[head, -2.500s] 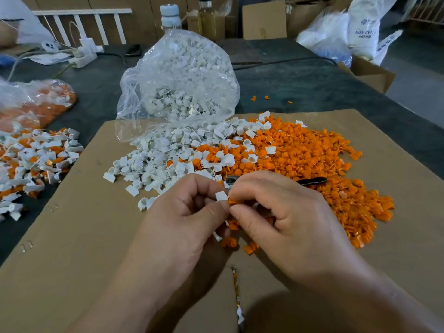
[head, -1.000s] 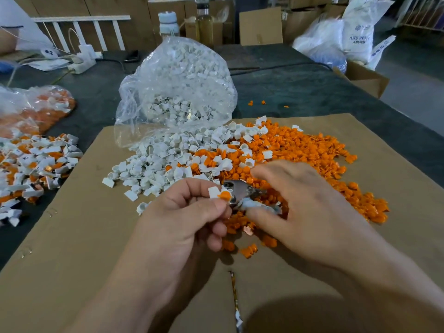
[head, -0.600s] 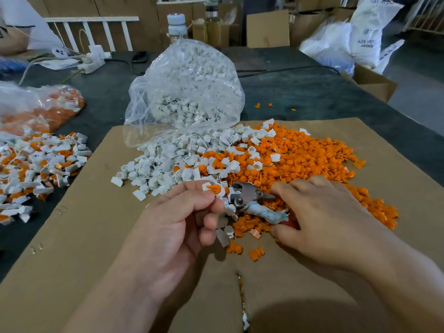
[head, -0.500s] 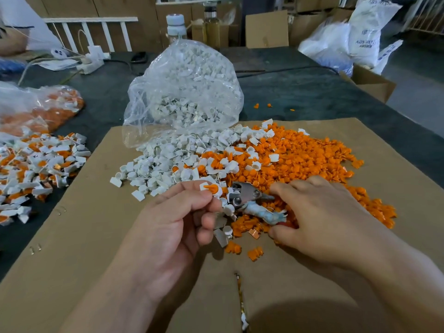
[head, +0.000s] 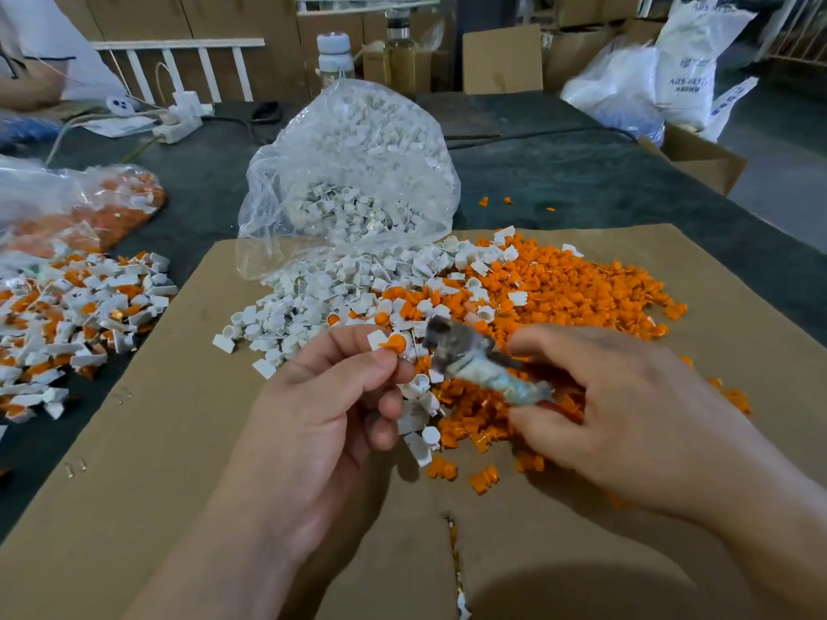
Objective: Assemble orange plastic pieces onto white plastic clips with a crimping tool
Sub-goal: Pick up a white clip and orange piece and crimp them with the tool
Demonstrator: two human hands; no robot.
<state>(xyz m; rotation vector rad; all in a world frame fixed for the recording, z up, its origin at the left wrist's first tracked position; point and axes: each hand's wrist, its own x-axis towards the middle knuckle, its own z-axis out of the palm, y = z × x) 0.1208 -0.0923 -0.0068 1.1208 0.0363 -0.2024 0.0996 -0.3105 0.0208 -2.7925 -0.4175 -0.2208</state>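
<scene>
A left hand (head: 331,409) pinches a white clip (head: 376,338) with an orange piece (head: 394,342) in it between thumb and forefinger. The right hand (head: 626,409) curls round the crimping tool (head: 470,360), just beside it. Finished pieces (head: 76,315) heap at left; big loose piles (head: 559,297) remain. A clear bag (head: 353,172) holds more clips.

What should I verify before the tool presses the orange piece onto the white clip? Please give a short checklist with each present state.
1. The left hand pinches the white clip: ok.
2. The orange piece sits on the white clip: ok. Whether it is fully seated: cannot tell.
3. The right hand grips the crimping tool: ok.
4. The head of the crimping tool is around the orange piece: not ok, it is beside it.
5. The left hand is clear of the tool head: cannot tell, the tool is blurred.
</scene>
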